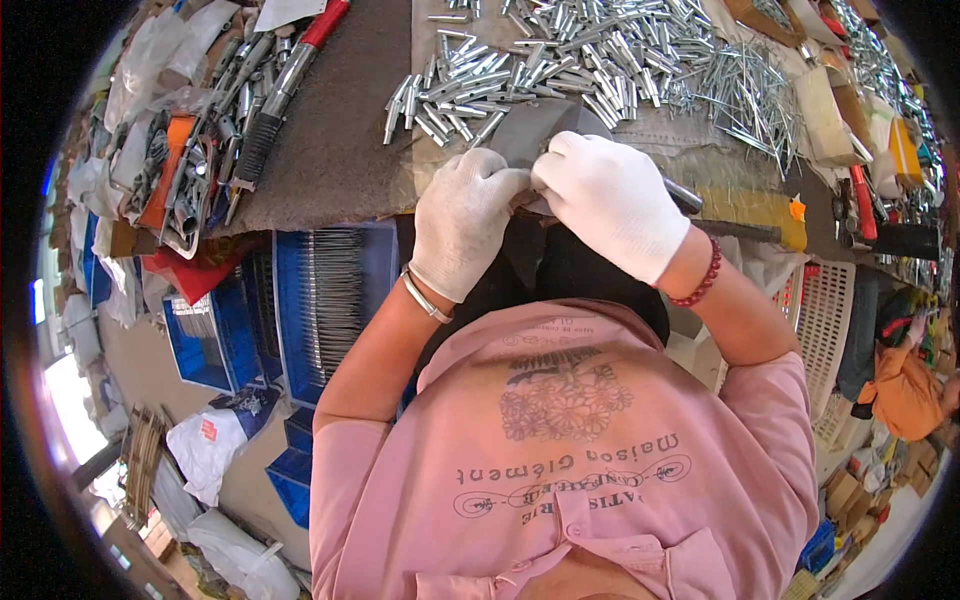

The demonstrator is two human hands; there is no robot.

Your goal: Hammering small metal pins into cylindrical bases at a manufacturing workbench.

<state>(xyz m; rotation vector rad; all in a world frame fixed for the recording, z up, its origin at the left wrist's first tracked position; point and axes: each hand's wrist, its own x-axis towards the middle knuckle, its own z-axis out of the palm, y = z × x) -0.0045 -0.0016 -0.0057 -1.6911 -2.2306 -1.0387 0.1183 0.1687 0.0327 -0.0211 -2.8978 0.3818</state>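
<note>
My left hand [462, 222] and my right hand [615, 205], both in white knit gloves, meet at the bench's front edge. Their fingers are curled and pinched close together; whatever sits between them is hidden. Just beyond the fingertips stands a dark grey block [530, 128] with a sloped face. A dark rod-like end [684, 196] pokes out beside my right wrist. Past the block lies a heap of short shiny metal pins [565, 65], some stepped thinner at one end. Thin nail-like metal pins [745, 90] are piled to its right.
A long tool with a black grip and red end [265, 130] lies at left beside an orange-handled tool [170, 165]. Below the bench, a blue bin [384, 270] holds rows of thin rods. At right are a white plastic basket [825, 330] and a person in orange [900, 390].
</note>
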